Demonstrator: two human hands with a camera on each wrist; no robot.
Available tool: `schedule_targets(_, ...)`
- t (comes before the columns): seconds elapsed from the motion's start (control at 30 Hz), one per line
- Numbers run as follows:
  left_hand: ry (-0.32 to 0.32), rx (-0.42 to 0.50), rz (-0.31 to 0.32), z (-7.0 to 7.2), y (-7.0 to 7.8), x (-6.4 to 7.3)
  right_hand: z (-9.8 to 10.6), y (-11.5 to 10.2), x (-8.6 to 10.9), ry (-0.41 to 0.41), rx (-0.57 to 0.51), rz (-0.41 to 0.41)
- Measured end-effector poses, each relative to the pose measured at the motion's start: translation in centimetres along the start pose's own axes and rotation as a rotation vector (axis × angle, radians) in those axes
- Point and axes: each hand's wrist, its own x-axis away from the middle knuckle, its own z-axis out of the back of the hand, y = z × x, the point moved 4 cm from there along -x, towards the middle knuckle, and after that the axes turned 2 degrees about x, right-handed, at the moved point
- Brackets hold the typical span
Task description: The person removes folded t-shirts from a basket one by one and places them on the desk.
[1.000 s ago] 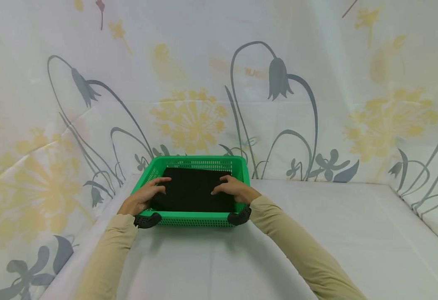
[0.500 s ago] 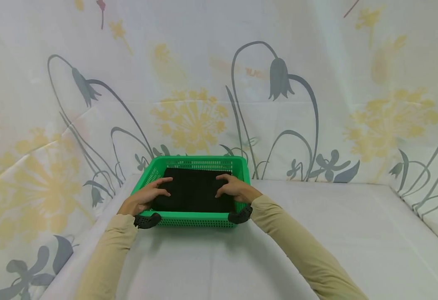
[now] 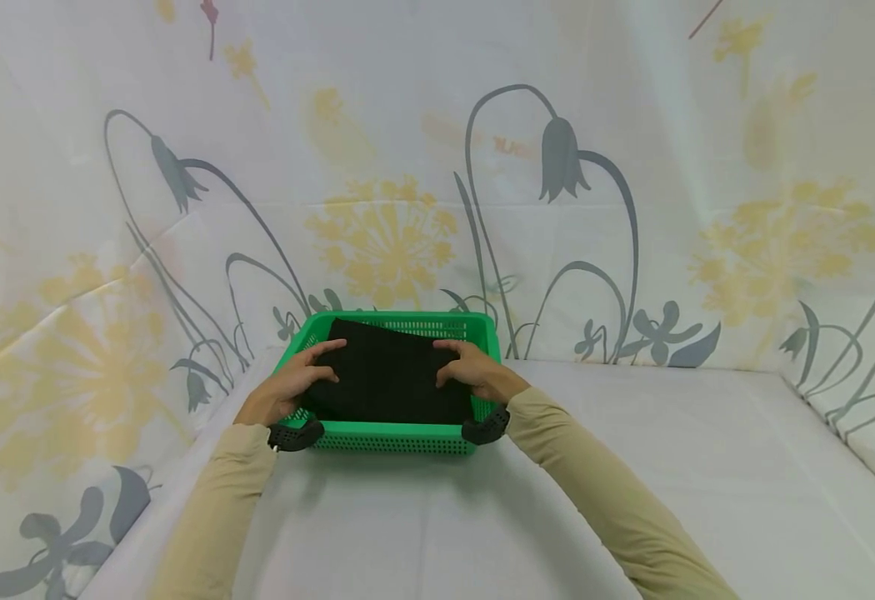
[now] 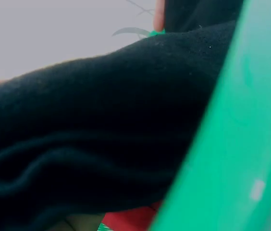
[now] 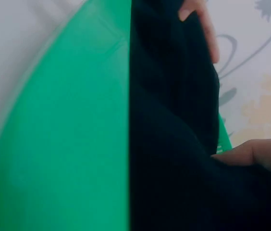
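A folded black cloth (image 3: 385, 375) lies in a green plastic basket (image 3: 396, 430), its far left corner raised above the back rim. My left hand (image 3: 287, 387) grips the cloth's left side, thumb and forefinger spread on it. At the opposite side my right hand (image 3: 477, 372) holds it, the thumb (image 5: 253, 153) pressed on the fabric in the right wrist view. Loose folds hang along the cloth (image 4: 87, 110) in the left wrist view. Beneath them shows a red piece (image 4: 133, 219) of something, mostly hidden. Most of the other fingers are out of sight.
The basket stands on a white-covered table (image 3: 670, 467) near its back edge. Behind rises a white curtain (image 3: 407, 125) printed with flowers. A black wrist device (image 3: 297, 434) sits over the front rim at the left, another (image 3: 486, 426) at the right.
The cloth's far left corner has risen and its back edge now slopes down to the right. Both hands have shifted slightly with it; the basket stays in place.
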Motion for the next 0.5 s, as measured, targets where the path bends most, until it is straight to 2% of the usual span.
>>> schedule_targets(0.17, 0.006, 0.029, -0.004, 0.32, 0.59, 0.18, -0.08, -0.33, 0.22, -0.003, -0.030, 0.006)
schedule_targets(0.37, 0.030, 0.051, -0.041, 0.53, 0.69, 0.48, -0.01, -0.38, 0.37, 0.010, -0.055, 0.013)
schedule_targets(0.5, 0.021, 0.162, -0.052, 0.22, 1.02, 0.70, 0.07, -0.28, 0.50, 0.010, -0.061, 0.015)
